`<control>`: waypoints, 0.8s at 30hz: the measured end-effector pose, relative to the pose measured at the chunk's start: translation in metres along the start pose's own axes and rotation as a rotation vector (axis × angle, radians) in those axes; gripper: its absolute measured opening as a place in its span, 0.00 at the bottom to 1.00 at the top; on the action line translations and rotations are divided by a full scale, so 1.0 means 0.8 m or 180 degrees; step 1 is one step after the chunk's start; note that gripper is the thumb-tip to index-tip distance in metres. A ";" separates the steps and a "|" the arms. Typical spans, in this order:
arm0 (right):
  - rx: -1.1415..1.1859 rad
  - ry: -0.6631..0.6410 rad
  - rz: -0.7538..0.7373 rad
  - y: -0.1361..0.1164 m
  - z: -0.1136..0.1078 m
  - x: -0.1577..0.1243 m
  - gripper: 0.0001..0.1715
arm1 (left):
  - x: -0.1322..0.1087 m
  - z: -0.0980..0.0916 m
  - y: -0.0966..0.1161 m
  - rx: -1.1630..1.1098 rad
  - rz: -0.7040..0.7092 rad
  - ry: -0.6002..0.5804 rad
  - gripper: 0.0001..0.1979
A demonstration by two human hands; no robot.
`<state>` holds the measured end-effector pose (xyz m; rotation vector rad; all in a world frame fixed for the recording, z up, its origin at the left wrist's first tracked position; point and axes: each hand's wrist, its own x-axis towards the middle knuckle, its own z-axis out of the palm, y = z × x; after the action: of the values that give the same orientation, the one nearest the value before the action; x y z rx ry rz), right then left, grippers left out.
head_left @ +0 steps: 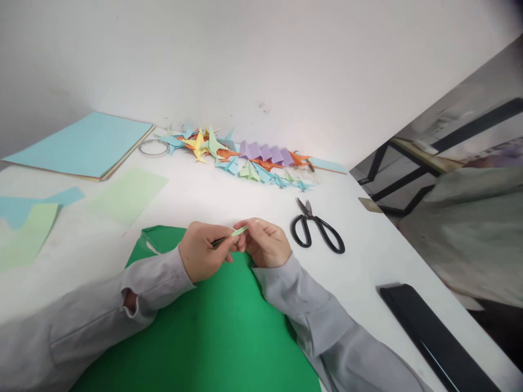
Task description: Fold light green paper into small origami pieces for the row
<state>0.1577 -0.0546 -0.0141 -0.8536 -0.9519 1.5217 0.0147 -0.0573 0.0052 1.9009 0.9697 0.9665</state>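
My left hand point(206, 247) and my right hand point(265, 239) meet over a large green sheet point(220, 326). Between their fingertips is a small, narrow folded strip of light green paper point(239, 231). The left fingers are closed in a pinch on its near end, while the right thumb and fingers grip the far end. Something thin and dark point(218, 240) pokes out beneath the left thumb and index finger; I cannot make out its kind. To the right of my right hand lie black-handled scissors point(312, 220), their blades slightly parted and pointing away from me.
Folded paper figures point(212, 144) in several colours line the wall, with a purple pleated paper piece point(265, 152) among them. A tape roll point(153, 147) sits beside a blue-topped paper stack point(85, 144). Light green paper point(129, 196) lies at left, a long black object point(433, 332) at right.
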 end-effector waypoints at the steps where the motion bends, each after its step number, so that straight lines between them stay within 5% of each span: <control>1: -0.0080 0.0031 -0.0056 0.001 0.000 -0.001 0.15 | 0.000 0.000 0.000 -0.0068 -0.0048 -0.0026 0.11; 18: -0.0112 0.0217 -0.0253 -0.003 0.003 -0.003 0.12 | 0.001 0.004 0.007 -0.1475 -0.1013 -0.0194 0.10; 24: 0.0184 0.0129 0.0045 -0.008 0.001 -0.003 0.14 | 0.004 0.003 0.014 -0.1701 -0.1159 -0.0197 0.10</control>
<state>0.1601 -0.0564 -0.0077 -0.8483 -0.8701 1.5310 0.0212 -0.0601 0.0148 1.2514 0.8732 0.8379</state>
